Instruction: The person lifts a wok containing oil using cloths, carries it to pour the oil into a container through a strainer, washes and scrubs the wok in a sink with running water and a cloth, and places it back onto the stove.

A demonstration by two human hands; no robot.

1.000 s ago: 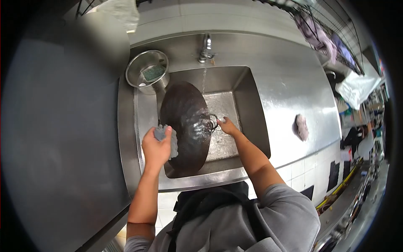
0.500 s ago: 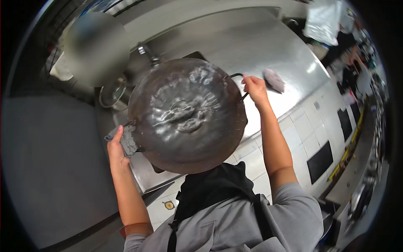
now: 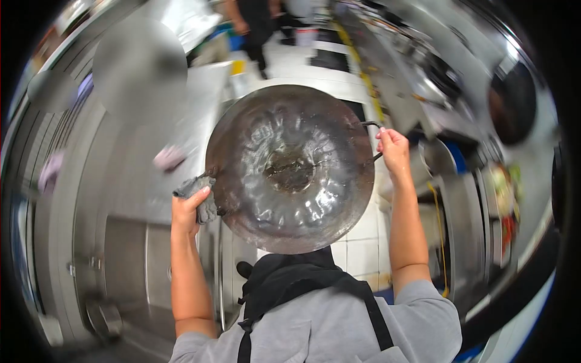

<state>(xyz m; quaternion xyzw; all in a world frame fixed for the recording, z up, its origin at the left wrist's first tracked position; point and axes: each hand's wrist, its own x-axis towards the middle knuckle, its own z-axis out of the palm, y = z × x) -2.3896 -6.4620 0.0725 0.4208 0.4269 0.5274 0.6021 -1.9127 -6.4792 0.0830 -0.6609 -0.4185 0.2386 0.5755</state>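
A large dark wok [image 3: 290, 169] hangs level in front of my body, wet and shiny inside, with what looks like a little water at its centre. My left hand [image 3: 189, 209] is closed on a grey cloth [image 3: 204, 196] wrapped about the wok's left handle. On the other side, my right hand [image 3: 392, 148] grips the bare wire loop handle [image 3: 373, 125] with its fingers curled round it.
The steel sink [image 3: 127, 260] and its counter [image 3: 136, 157] are at the left, with a pinkish cloth [image 3: 169, 158] on the counter. A person [image 3: 257, 27] stands ahead on the tiled floor. Cooking stations [image 3: 423, 78] line the right; another wok [image 3: 512, 100] is there.
The wok has come up out of the sink and away from it, held by both hands. The view has turned right, from the sink towards the aisle. My left hand's cloth has moved onto the handle.
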